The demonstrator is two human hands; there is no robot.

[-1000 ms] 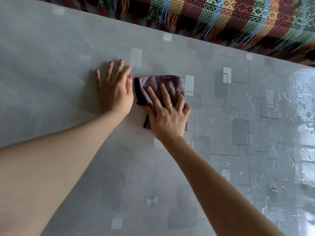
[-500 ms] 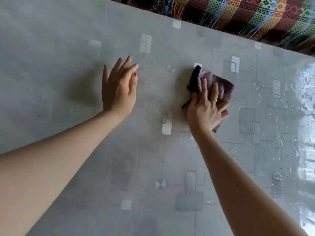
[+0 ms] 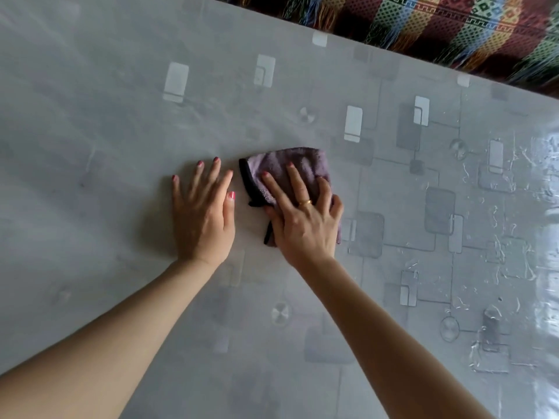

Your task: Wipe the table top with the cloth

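Observation:
A folded purple cloth (image 3: pixel 279 166) with a black edge lies flat on the grey table top (image 3: pixel 106 131), near the middle of the view. My right hand (image 3: pixel 305 220) presses down on the cloth with fingers spread over it and covers its near half. My left hand (image 3: pixel 202 213) rests flat on the bare table just left of the cloth, fingers apart, holding nothing. The thumb of my left hand is a small gap away from the cloth's black edge.
The table carries a glossy grey cover printed with squares and rectangles; its right side (image 3: pixel 514 207) shines with wet streaks. A striped, fringed woven fabric (image 3: pixel 453 25) runs along the table's far edge at the top right.
My right hand has slid the cloth back to the left, from well apart to right beside my left hand. My left hand has settled flat on the table.

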